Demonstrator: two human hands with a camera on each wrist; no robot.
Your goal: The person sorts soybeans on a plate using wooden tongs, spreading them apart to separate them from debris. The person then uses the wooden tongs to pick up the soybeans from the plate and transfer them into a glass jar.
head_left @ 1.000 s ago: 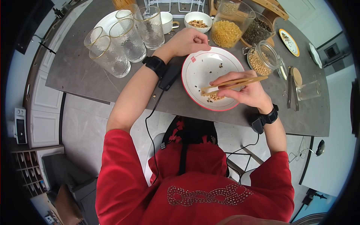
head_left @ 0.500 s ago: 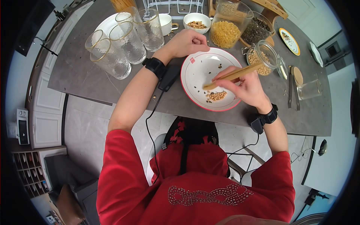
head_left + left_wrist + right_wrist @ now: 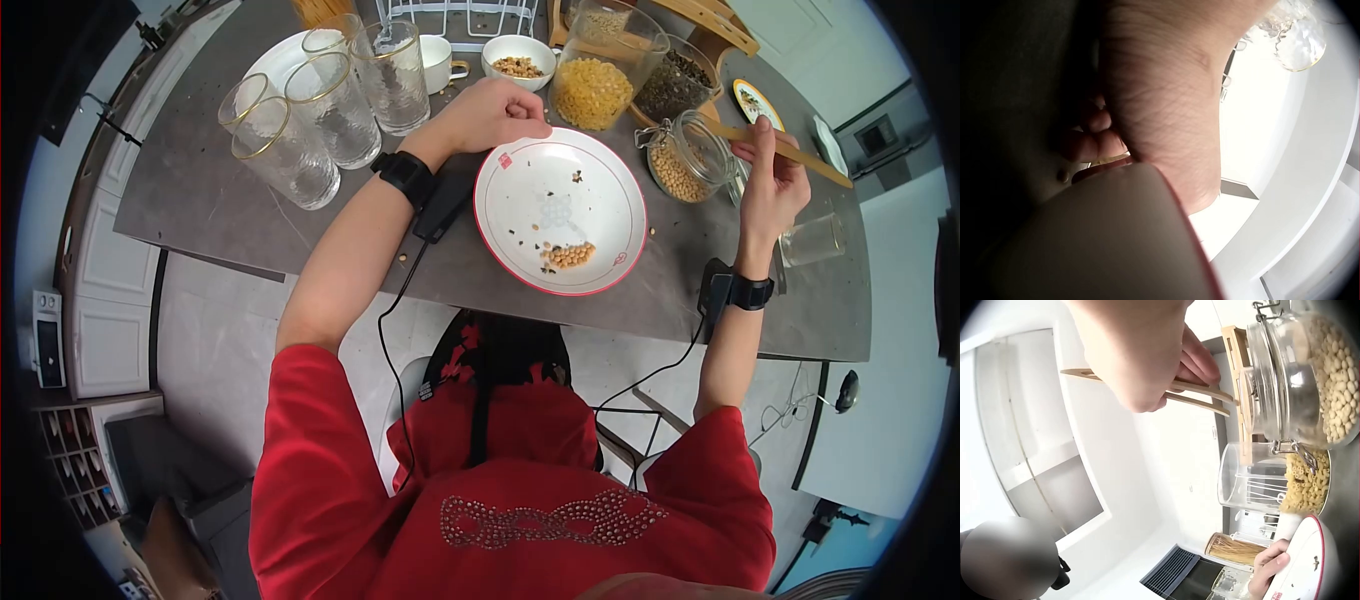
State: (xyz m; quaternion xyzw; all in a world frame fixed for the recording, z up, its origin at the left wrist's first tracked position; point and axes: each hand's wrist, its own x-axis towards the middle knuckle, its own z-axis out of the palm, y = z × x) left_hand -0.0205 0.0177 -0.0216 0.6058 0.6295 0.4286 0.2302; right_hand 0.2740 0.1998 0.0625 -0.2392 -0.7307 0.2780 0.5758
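My left hand point(image 3: 490, 118) pinches the far rim of a white bowl point(image 3: 510, 190) with a red edge; the left wrist view shows the hand point(image 3: 1166, 100) close at that rim. In the bowl lie a small heap of round tan beans point(image 3: 568, 255) and scattered dark bits. My right hand point(image 3: 770, 195) holds wooden tongs point(image 3: 822, 166) up to the right of the bowl. From the right wrist, the tong tips point(image 3: 1227, 407) point towards the mouth of an open glass clip jar point(image 3: 1285, 375) part filled with beans. I cannot tell whether the tips hold anything.
Several gold-rimmed glasses point(image 3: 335, 115) stand left. Behind the bowl are a white cup of mixed bits point(image 3: 518, 67), a container of yellow pasta point(image 3: 592, 92) and a dark-filled jar point(image 3: 675, 85). Another plate point(image 3: 757, 105) and a clear glass point(image 3: 812, 241) lie right.
My right hand has left the bowl, lifting the tongs up and to the right beside the jar. The left hand keeps its place on the rim.
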